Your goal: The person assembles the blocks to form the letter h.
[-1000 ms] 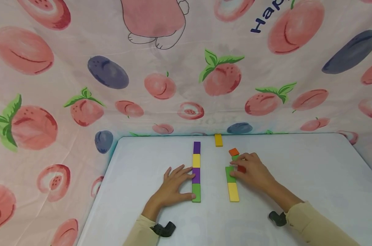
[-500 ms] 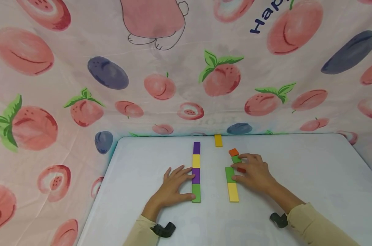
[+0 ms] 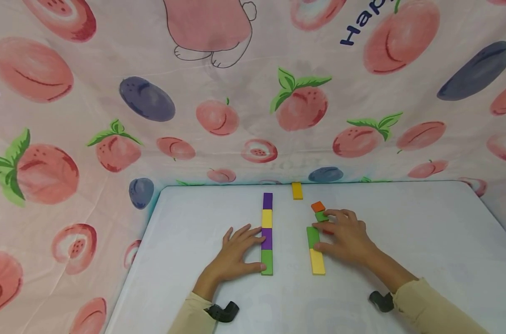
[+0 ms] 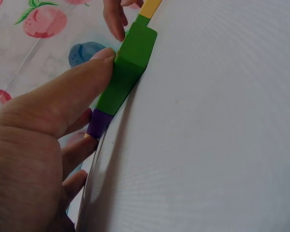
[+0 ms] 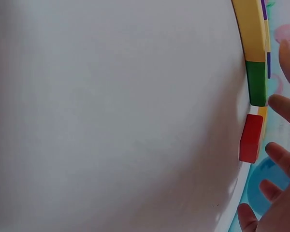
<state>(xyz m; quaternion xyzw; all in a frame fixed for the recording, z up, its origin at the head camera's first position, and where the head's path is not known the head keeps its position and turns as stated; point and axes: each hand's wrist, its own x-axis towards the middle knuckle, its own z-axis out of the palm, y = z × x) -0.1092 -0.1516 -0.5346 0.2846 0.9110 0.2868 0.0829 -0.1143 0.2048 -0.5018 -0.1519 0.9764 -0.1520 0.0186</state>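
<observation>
In the head view, my left hand (image 3: 234,253) lies beside a straight row of blocks, fingers spread. Its thumb touches the green block (image 3: 268,258) at the near end, and fingertips touch the purple block (image 3: 269,237) beyond. Farther along sit a yellow block (image 3: 267,218) and another purple block (image 3: 267,201). My right hand (image 3: 350,239) hovers low over a second row, fingers extended. Its thumb is at the joint between a green block (image 3: 313,236) and a yellow block (image 3: 317,262); the index finger reaches the green block's far end. A red block (image 5: 251,138) is mostly hidden beneath that hand.
A small green block (image 3: 321,216) and an orange block (image 3: 318,207) lie askew past the second row. One deeper yellow block (image 3: 297,191) sits at the back edge of the white table (image 3: 424,232). Fruit-patterned cloth (image 3: 236,83) rises behind.
My right hand has shifted slightly right, uncovering more of the small green block. Its thumb has slid nearer, from the green block to the yellow joint. My left hand stays in place.
</observation>
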